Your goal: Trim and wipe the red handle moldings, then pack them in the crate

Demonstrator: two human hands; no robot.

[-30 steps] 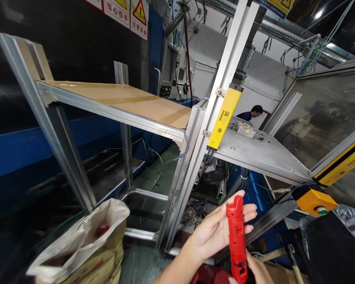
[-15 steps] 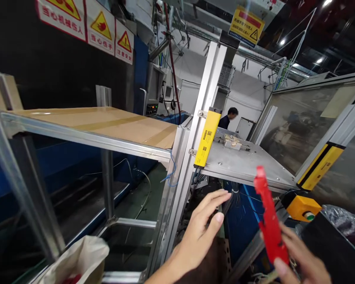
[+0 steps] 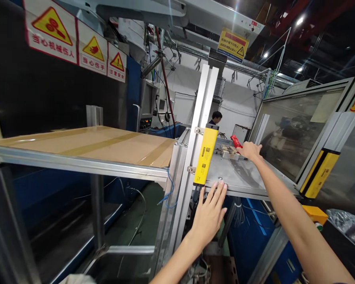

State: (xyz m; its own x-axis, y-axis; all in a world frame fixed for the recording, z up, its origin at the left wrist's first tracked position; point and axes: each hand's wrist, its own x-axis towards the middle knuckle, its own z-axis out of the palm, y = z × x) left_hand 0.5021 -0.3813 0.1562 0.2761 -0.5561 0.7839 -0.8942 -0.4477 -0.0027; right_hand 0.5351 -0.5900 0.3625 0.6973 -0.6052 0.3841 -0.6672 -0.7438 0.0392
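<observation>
My right hand [image 3: 251, 150] reaches far over the metal plate [image 3: 245, 179] and grips a red plastic part [image 3: 236, 141] at its near end. The part is held just above or against a small fixture [image 3: 228, 151] on the plate; whether they touch, I cannot tell. Nearer to me, my left hand [image 3: 210, 211] has its fingers stretched out and holds nothing. Its fingertips are at the front edge of the plate, beside the lower end of a yellow sensor bar [image 3: 206, 156].
A cardboard-covered shelf [image 3: 115, 144] lies left of the aluminium post [image 3: 195, 138]. Another yellow bar [image 3: 321, 173] and a clear guard panel [image 3: 301, 110] stand on the right. An orange button box [image 3: 315, 214] sits below them. A person [image 3: 216, 117] is in the background.
My right hand has carried the red part forward and away, from close to me to the fixture on the plate. My left hand has shifted slightly and now lies at the plate's front edge.
</observation>
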